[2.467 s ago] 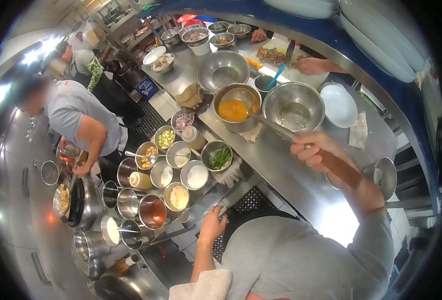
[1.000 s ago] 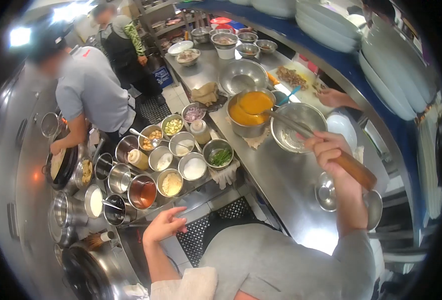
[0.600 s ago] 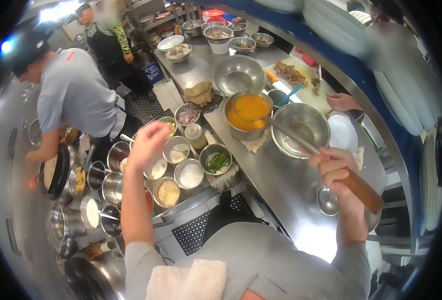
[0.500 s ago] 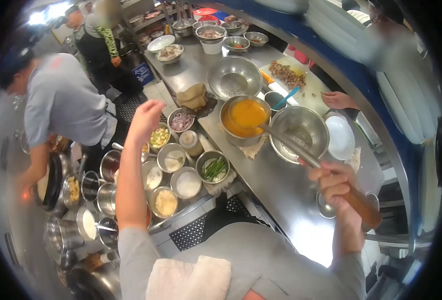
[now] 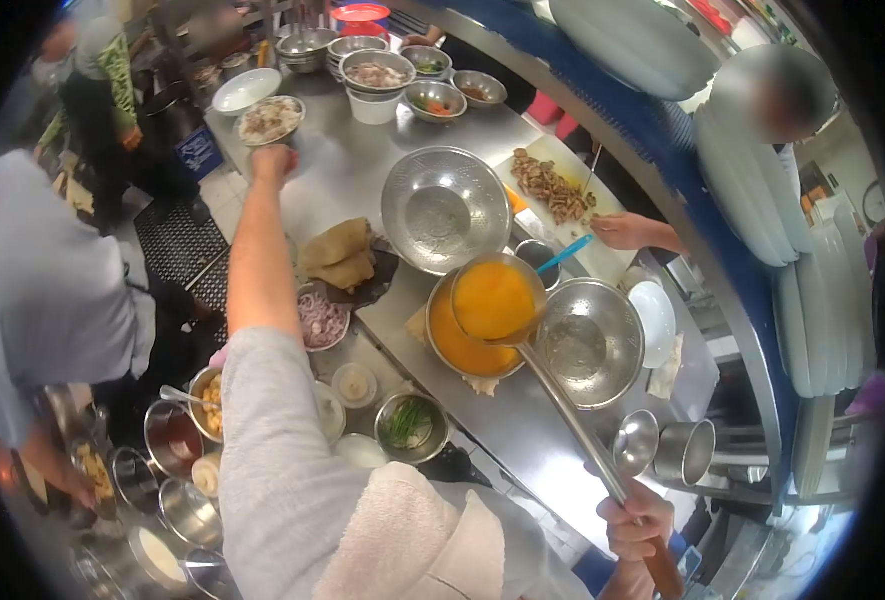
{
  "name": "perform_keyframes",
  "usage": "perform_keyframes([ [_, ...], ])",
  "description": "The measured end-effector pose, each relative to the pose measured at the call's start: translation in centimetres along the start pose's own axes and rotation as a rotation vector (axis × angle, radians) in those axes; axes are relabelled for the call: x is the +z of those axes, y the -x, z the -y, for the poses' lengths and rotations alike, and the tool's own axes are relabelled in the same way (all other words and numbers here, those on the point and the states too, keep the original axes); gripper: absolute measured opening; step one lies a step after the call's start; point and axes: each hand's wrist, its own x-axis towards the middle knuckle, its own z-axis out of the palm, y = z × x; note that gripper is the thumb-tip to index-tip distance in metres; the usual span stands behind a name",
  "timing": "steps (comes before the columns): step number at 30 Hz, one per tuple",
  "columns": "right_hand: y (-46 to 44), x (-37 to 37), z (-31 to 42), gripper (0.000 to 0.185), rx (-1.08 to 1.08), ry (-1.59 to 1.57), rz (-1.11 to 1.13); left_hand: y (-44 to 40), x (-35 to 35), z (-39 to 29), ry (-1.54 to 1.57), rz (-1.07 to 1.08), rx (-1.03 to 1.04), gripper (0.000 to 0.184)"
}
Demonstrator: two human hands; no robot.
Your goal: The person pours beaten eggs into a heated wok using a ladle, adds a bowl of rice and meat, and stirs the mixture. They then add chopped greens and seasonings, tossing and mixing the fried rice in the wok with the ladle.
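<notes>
My right hand (image 5: 639, 522) is wrapped round the wooden grip of a large, long-handled ladle (image 5: 569, 405). Its round bowl, full of orange liquid (image 5: 496, 300), is above a metal bowl (image 5: 458, 352) of the same liquid. Reaching far across the counter, my left hand (image 5: 275, 165) is at the near rim of a metal bowl (image 5: 271, 120) of pale chopped food. Its fingers look curled over the rim, partly hidden. Beside the ladle are a perforated bowl (image 5: 447, 212), another metal bowl (image 5: 585, 345), and a small pot (image 5: 538, 258) with a blue-handled utensil (image 5: 567, 253).
A co-worker's hand (image 5: 625, 232) is by chopped meat (image 5: 553, 188) on a cutting board. Another person (image 5: 53, 280) bends at the left. Folded brown cloth (image 5: 341, 255), sliced onions (image 5: 323, 320) and green stalks (image 5: 408, 425) lie nearer. Stacked plates (image 5: 808, 300) line the right shelf.
My left hand has moved forward from mid-air to the bowl of pale food. My right hand has drawn back with the ladle, whose bowl now looks raised and fuller. The view has shifted.
</notes>
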Motion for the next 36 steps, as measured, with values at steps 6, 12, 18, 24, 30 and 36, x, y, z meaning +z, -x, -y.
perform_keyframes([
  [6, -1.1, -0.3, -1.9, 0.065, -0.09, 0.092, -0.017, -6.5, -0.8, 1.3, 0.278, -0.091, -0.062, 0.036],
  [12, -1.9, 0.0, -2.8, 0.073, -0.126, -0.01, -0.141, -12.6, -3.6, 4.0, 0.286, 0.059, -0.156, 0.041],
  [18, -1.6, -0.5, -3.2, 0.073, -0.184, -0.032, -0.163, -6.8, -1.1, 2.0, 0.267, -0.181, -0.355, 0.041],
  [24, -1.1, -0.8, -2.3, 0.068, -0.181, -0.002, -0.15, -2.5, -3.6, 3.1, 0.566, -0.134, -0.244, 0.036],
  [30, 0.2, -1.5, -0.1, 0.064, -0.025, 0.022, -0.058, 7.7, -7.7, -1.7, 0.39, -0.096, -0.211, 0.041],
  [36, 3.0, -0.4, 2.6, 0.059, 0.084, 0.074, 0.037, 20.0, -11.2, -7.7, 0.417, 0.128, -0.161, 0.036],
])
